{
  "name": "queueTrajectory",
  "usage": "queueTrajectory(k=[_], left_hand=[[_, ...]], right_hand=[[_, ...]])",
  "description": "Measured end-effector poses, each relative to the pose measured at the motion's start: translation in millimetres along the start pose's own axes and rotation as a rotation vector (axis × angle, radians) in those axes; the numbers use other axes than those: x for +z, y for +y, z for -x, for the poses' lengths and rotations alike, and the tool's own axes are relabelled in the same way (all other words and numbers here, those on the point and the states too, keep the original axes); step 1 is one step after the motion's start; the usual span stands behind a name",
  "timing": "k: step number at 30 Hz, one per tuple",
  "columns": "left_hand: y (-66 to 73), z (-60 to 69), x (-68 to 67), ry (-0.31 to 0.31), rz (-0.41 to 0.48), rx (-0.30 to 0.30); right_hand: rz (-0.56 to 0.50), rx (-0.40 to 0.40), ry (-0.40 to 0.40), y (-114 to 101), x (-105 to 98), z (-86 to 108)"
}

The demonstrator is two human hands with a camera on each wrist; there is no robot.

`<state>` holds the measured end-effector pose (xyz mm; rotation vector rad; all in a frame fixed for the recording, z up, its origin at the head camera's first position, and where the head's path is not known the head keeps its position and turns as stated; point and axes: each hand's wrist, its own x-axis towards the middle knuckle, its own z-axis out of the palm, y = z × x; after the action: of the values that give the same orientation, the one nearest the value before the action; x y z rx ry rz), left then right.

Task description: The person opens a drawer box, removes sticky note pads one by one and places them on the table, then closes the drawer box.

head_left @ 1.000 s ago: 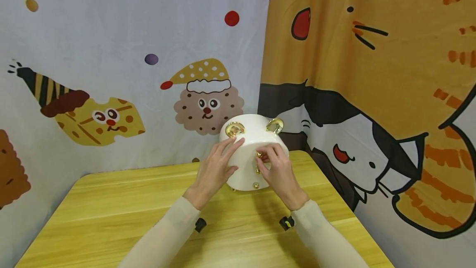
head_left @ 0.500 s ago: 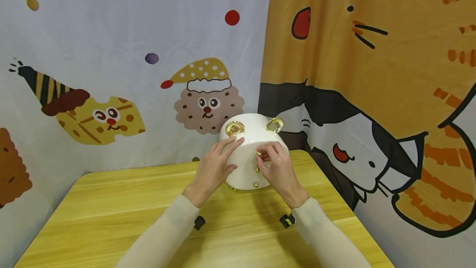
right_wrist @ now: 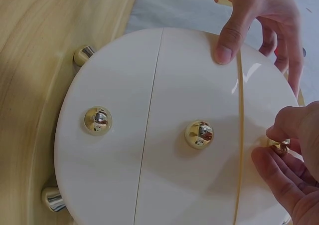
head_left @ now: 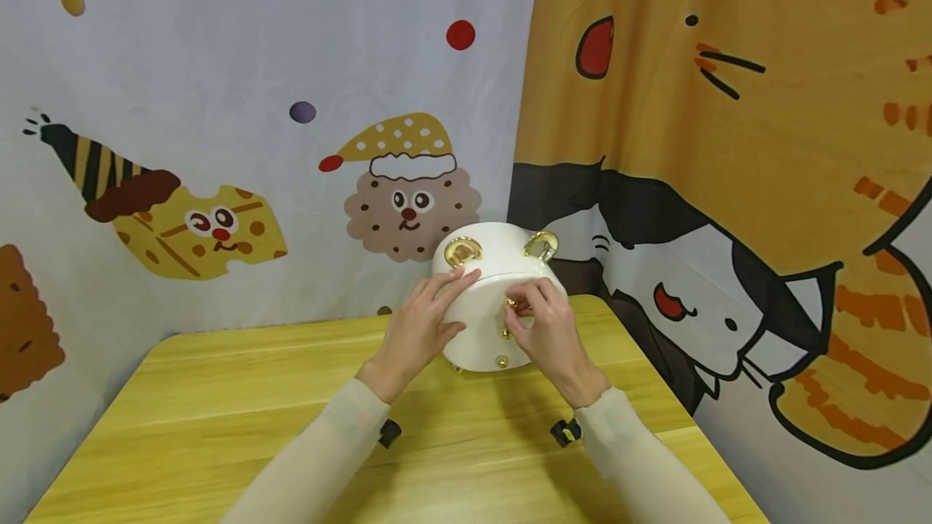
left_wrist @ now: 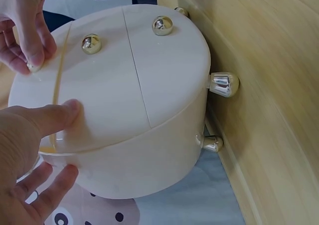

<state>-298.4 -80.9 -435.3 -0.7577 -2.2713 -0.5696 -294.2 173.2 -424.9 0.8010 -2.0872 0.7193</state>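
White box (head_left: 482, 322) stands on woodgrain tbl (head_left: 218, 395) w/ cartoon curtains (head_left: 379, 39) behind.

White box (head_left: 480, 315): front's upper seam (head_left: 510, 274) now a clearer, darker line.
Printed wall cloth (head_left: 218, 55): slightly farther right in head view.

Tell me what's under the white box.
Gold feet: the left wrist view shows three between the white box and the wooden table. Most of the underside is covered, so anything farther in can't be seen.
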Motion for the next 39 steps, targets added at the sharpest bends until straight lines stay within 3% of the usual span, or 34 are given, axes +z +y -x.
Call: queueTrajectory(k=[24,32,39], left_hand=[[-9.5,0.3,-1.2,-0.012,-0.03,0.069],[-11.9,-3.5,-9.6,-0.098,-0.01,0.071],[-12.1,-2.5,-20.6,-0.181,0.081,0.075]], right_hand=[[0.003,-0.01,0.008,-4,-3,6.6],[0.007,-0.008,-0.006,-4,-5,7.1],[0.017,-0.006,-0.004,-7,-8,10.1]])
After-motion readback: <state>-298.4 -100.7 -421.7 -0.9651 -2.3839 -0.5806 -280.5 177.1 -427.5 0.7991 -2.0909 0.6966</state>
